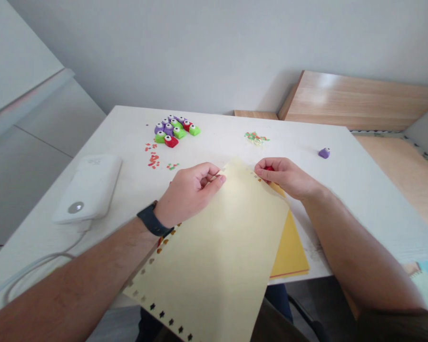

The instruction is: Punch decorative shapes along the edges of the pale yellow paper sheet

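A cream paper sheet (221, 237) slants toward me over the table's front edge, with small shaped holes along its left and lower edges. My left hand (190, 192), with a dark wristband, pinches the sheet's upper left edge between thumb and fingers. At the upper right edge, beside a few fresh-looking holes, my right hand (283, 175) is closed around a small red paper punch (269, 168), mostly hidden by the fingers. Beneath the sheet lies yellow paper (288, 251). More small punches (178, 132) in purple, green and red cluster at the back left.
A white power bank (92, 187) with a cable (39, 261) lies left. Red paper bits (153, 160) and green-orange bits (257, 138) are scattered on the white table (214, 137). A purple punch (324, 153) stands alone at right, near a wooden board (360, 102).
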Action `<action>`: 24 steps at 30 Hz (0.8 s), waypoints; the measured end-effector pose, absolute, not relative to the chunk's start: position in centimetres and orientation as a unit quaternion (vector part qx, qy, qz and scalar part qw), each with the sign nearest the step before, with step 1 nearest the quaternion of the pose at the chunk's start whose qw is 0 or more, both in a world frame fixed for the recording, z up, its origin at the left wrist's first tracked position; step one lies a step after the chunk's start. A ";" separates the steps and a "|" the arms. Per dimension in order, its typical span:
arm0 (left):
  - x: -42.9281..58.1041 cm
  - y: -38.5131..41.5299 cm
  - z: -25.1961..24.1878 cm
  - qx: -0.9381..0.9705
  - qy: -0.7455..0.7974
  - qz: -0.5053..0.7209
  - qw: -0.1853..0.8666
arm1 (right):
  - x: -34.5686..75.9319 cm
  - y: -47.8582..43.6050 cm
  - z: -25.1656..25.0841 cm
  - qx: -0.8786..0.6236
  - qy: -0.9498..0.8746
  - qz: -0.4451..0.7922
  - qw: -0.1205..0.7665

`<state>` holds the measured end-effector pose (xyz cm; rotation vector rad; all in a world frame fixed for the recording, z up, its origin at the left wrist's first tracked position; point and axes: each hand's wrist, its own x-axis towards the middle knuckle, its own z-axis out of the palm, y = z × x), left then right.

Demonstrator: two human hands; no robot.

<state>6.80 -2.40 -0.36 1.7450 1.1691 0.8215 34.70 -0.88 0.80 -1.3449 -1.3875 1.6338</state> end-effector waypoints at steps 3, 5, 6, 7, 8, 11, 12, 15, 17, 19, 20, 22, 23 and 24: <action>6.8 -2.4 -0.2 0.698 0.472 0.328 0.427 | 34.6 -0.9 0.8 -0.519 -0.535 0.599 0.292; 6.9 -2.4 -0.1 0.695 0.472 0.328 0.432 | 34.6 -0.8 0.7 -0.527 -0.547 0.582 0.290; 6.9 -2.4 0.0 0.693 0.472 0.328 0.435 | 34.6 -0.8 0.7 -0.530 -0.553 0.574 0.290; 6.9 -2.5 0.0 0.692 0.471 0.329 0.437 | 34.6 -0.7 0.6 -0.532 -0.559 0.566 0.289; 6.9 -2.5 0.0 0.691 0.470 0.329 0.440 | 34.7 -0.7 0.6 -0.534 -0.565 0.559 0.288; 6.9 -2.5 -0.1 0.690 0.467 0.326 0.446 | 34.7 -0.7 0.5 -0.544 -0.578 0.539 0.281; 6.9 -2.5 -0.1 0.690 0.468 0.325 0.447 | 34.7 -0.7 0.5 -0.547 -0.582 0.534 0.278; 6.9 -2.4 -0.2 0.688 0.469 0.326 0.448 | 34.7 -0.7 0.5 -0.552 -0.590 0.521 0.274; 6.9 -2.3 -0.2 0.687 0.469 0.326 0.449 | 34.6 -0.7 0.4 -0.555 -0.594 0.513 0.275; 6.9 -2.3 -0.2 0.688 0.468 0.328 0.448 | 34.6 -0.7 0.4 -0.559 -0.598 0.503 0.278; 6.9 -2.3 -0.2 0.688 0.468 0.329 0.447 | 34.6 -0.6 0.4 -0.561 -0.598 0.500 0.279; 6.9 -2.3 -0.1 0.686 0.468 0.332 0.447 | 34.6 -0.6 0.4 -0.568 -0.592 0.499 0.280; 6.9 -2.3 -0.1 0.685 0.469 0.333 0.448 | 34.6 -0.5 0.4 -0.571 -0.587 0.501 0.279; 6.9 -2.3 0.0 0.683 0.469 0.334 0.448 | 34.6 -0.5 0.4 -0.574 -0.584 0.503 0.278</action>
